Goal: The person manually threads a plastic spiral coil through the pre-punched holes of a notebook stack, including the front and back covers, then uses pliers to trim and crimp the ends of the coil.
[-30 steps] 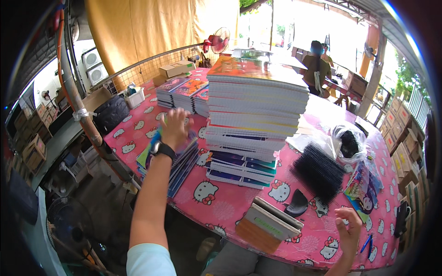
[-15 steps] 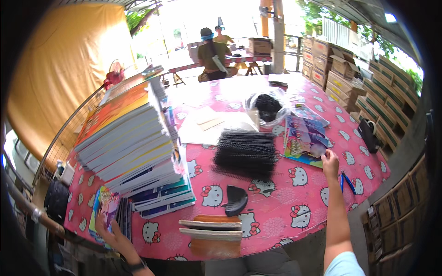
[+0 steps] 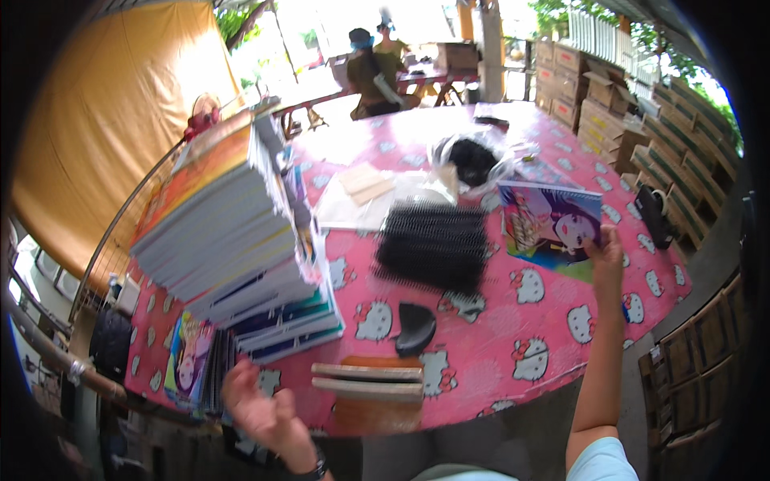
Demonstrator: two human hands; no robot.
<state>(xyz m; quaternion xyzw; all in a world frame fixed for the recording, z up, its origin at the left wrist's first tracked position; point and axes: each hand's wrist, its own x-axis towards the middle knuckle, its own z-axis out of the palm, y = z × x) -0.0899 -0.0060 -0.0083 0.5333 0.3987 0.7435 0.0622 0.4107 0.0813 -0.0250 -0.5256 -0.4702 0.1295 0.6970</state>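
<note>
On the right side of the table, my right hand (image 3: 607,255) grips the lower right edge of a spiral notebook (image 3: 549,220) with a colourful cartoon cover, raised at a tilt. My left hand (image 3: 269,413) is at the front left, palm up with fingers spread, holding nothing. Beside it lies a small pile of similar notebooks (image 3: 190,357) with black bindings. Just behind rises a tall stack of printed sheets and covers (image 3: 233,232). A bundle of black binding coils (image 3: 433,248) rests mid-table.
Near the front edge sit a brown wooden block with pale strips (image 3: 377,409) and a black half-round piece (image 3: 415,330). Farther back are a plastic bag with black contents (image 3: 473,160) and pale sheets (image 3: 345,204). Cardboard boxes (image 3: 605,132) stand beyond; two people sit at another table.
My right hand has lifted the notebook off the table and moved slightly right. My left hand has left the front-left notebook pile, moving right and turning palm up.
</note>
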